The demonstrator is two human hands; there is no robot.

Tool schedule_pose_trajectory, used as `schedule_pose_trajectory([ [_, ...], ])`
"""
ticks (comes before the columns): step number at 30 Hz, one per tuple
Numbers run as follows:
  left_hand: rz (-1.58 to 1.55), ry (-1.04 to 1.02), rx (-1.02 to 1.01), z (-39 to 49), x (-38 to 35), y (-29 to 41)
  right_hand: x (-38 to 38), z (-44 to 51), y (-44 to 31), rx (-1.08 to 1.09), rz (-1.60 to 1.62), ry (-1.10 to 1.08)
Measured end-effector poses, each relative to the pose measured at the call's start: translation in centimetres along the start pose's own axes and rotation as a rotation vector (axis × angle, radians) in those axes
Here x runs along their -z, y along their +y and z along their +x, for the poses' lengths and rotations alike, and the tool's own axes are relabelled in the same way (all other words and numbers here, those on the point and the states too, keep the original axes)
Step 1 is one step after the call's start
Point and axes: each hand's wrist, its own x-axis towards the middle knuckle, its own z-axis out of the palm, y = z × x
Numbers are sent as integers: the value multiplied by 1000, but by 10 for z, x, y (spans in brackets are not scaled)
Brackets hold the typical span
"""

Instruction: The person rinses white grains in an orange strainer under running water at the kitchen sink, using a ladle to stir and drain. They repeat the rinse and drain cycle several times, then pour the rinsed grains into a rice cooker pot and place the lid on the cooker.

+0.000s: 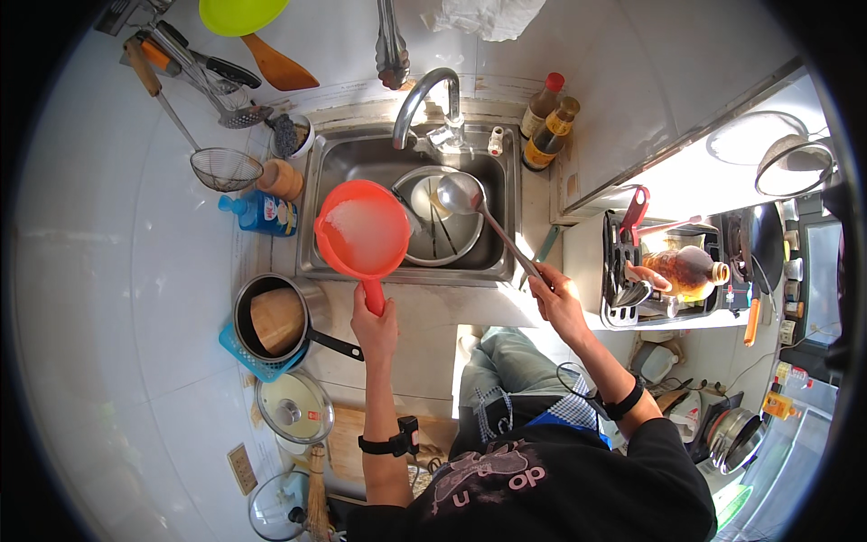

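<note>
My left hand (376, 325) grips the handle of a red plastic water scoop (332, 252). A whitish, cloudy content (362, 230), which I cannot identify for certain, lies in the scoop. The scoop is over the left part of the stainless steel sink (345, 162). My right hand (561, 303) is closed around the long handle of a metal ladle (460, 193), whose bowl is over a round metal basin (467, 245) in the sink. Partly hidden by the ladle, a white bowl (424, 196) and dark thin sticks (443, 234) show in the basin.
A curved faucet (430, 85) rises behind the sink, with sauce bottles (550, 139) to its right. Left are a blue soap bottle (264, 211) and a saucepan (238, 305), its handle jutting toward my left wrist. A rack (618, 308) of utensils stands right.
</note>
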Motion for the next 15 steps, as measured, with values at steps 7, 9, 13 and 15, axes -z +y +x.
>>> schedule_pose_trajectory([
  [7, 70, 13, -37, 0, 3, 9, 0, -1, 0, -16, -8, 3],
  [9, 92, 18, -50, 1, 4, 11, 0, 0, 1, -8, -11, 1],
  [13, 143, 30, -91, 2, 6, 12, 1, 1, 3, 7, -24, -1],
  [15, 151, 18, -84, 3, 8, 10, 1, 1, 4, 9, -30, 3],
])
